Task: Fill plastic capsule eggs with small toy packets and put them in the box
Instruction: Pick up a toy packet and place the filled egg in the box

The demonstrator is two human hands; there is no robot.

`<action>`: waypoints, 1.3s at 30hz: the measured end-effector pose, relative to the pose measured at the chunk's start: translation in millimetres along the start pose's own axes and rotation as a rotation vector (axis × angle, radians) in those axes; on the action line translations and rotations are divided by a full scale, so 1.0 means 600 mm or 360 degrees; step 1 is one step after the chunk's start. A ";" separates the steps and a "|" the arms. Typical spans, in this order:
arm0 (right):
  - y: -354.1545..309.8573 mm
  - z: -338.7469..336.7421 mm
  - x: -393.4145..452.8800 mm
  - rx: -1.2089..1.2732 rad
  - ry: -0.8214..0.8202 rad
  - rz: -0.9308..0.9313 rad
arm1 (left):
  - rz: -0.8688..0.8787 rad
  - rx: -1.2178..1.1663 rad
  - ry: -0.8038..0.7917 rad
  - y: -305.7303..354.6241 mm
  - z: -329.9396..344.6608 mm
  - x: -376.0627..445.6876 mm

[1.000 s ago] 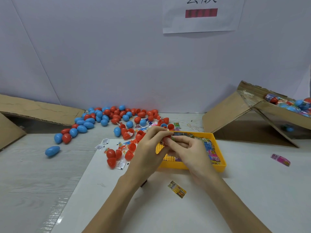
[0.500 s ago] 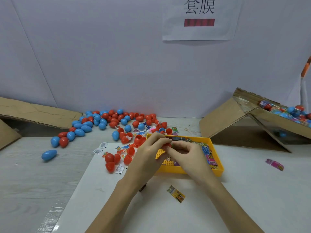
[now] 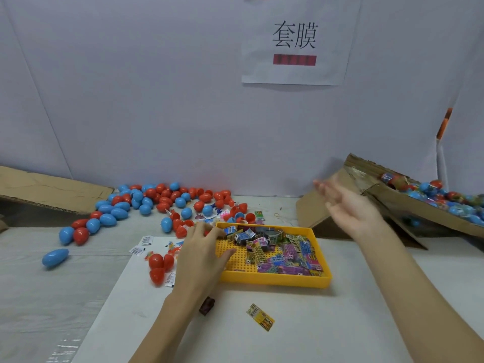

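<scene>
Right hand (image 3: 348, 205) hanging in the air beside the cardboard box (image 3: 387, 197) at the right, fingers straight and spread, holding nothing, blurred. Left hand (image 3: 201, 250) resting over the near-left corner of the yellow tray (image 3: 275, 280), fingertips curling toward red egg halves (image 3: 180, 230) at the tray's edge; grip there impossible to tell. Toy packets (image 3: 285, 254) lying heaped in the tray, one stray packet (image 3: 260, 317) lying on the white sheet nearer the body. Loose red and blue eggs (image 3: 146, 203) lying scattered across the table at the left; filled eggs (image 3: 440, 196) sitting in the box.
</scene>
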State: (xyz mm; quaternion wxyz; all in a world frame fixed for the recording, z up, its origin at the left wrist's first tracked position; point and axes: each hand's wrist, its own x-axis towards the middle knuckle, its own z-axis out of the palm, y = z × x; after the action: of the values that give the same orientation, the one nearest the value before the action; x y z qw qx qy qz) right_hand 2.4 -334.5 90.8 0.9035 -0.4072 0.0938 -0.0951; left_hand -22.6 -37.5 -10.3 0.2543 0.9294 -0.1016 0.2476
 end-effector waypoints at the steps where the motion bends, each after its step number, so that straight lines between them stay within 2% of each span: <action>1: 0.023 -0.005 -0.006 -0.0129 -0.0058 0.0079 | -0.0010 -0.0006 -0.0010 -0.001 0.002 0.000; 7: 0.163 0.004 -0.061 -0.0427 -0.0352 0.0416 | -0.0026 -0.0109 -0.0036 -0.008 0.000 -0.002; 10: 0.194 0.013 -0.068 -0.0577 -0.0438 0.0416 | -0.0053 -0.0185 -0.0051 -0.011 0.001 -0.003; 14: 0.194 0.006 -0.063 -0.0558 -0.0419 0.0382 | -0.0124 -0.0257 -0.0019 -0.019 -0.004 0.005; 18: 0.195 0.002 -0.060 -0.0594 -0.0415 0.0378 | -0.0548 -0.0306 0.0270 -0.063 -0.039 0.018; 20: 0.196 0.003 -0.061 -0.0633 -0.0418 0.0371 | -0.0817 0.0033 0.0341 -0.109 -0.062 0.028; 22: 0.197 0.005 -0.062 -0.0653 -0.0411 0.0361 | -0.1166 0.0449 0.0240 -0.157 -0.091 0.041; 24: 0.197 0.005 -0.062 -0.0663 -0.0409 0.0348 | -0.1465 0.0650 0.0066 -0.198 -0.121 0.050; 27: 0.198 0.007 -0.064 -0.0658 -0.0411 0.0341 | -0.1638 0.0849 -0.0165 -0.257 -0.151 0.042; 29: 0.199 0.008 -0.065 -0.0668 -0.0414 0.0337 | -0.1583 0.0961 -0.0202 -0.283 -0.157 0.028; 32: 0.199 0.008 -0.065 -0.0688 -0.0416 0.0328 | -0.1335 0.0965 -0.0096 -0.287 -0.153 0.012; 35: 0.201 0.008 -0.067 -0.0728 -0.0414 0.0297 | -0.1003 0.0603 0.0091 -0.249 -0.142 0.018; 37: 0.202 0.009 -0.071 -0.0770 -0.0414 0.0272 | -0.0746 0.0304 0.0215 -0.190 -0.123 0.029; 39: 0.201 0.010 -0.073 -0.0790 -0.0418 0.0262 | -0.0505 0.0046 0.0234 -0.113 -0.095 0.037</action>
State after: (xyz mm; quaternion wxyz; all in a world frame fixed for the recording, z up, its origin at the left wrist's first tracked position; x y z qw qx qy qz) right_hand -26.8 -241.3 7.8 0.7853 -0.6157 0.0291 0.0578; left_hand -5.5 48.7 15.2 0.2835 0.9167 0.0687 0.2733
